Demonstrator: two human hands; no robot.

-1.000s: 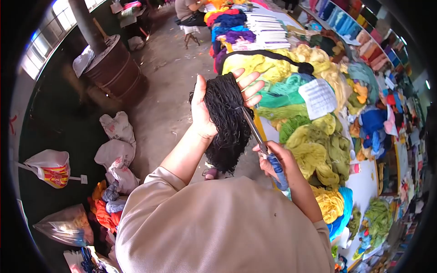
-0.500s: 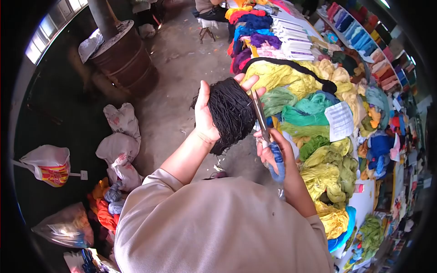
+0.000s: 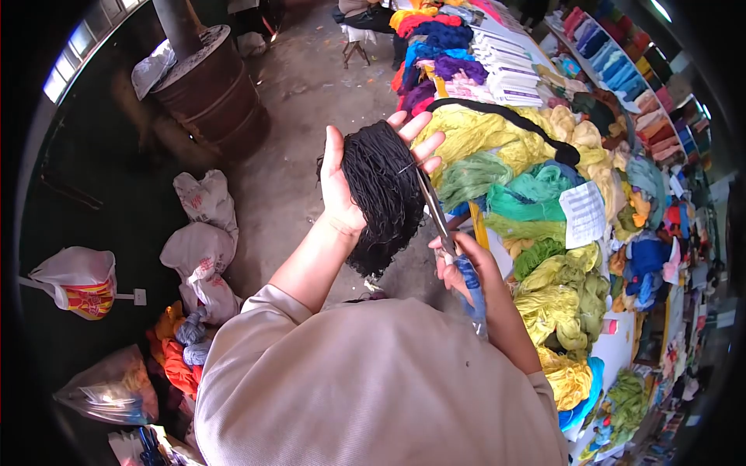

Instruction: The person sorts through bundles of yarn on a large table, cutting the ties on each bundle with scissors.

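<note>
A thick bundle of black yarn (image 3: 381, 182) lies across the palm of my left hand (image 3: 342, 194), whose fingers and thumb are spread to either side of it. My right hand (image 3: 468, 272) is wrapped round the blue-wrapped handles of a pair of metal scissors (image 3: 435, 210). The blades point up and to the left, with their tips at the right edge of the black yarn near my left fingers. Loose strands hang from the bundle's lower end.
A long table (image 3: 619, 342) at the right bears heaped coloured yarn and a paper sheet (image 3: 583, 214). A rusty barrel (image 3: 210, 93) stands at upper left, with white bags (image 3: 200, 248) below. A seated person (image 3: 365, 15) is at the top.
The black yarn and my left hand have shifted slightly left, and the yarn hangs lower. The scissors have moved left, their tips now against the yarn, with the blades looking closer together.
</note>
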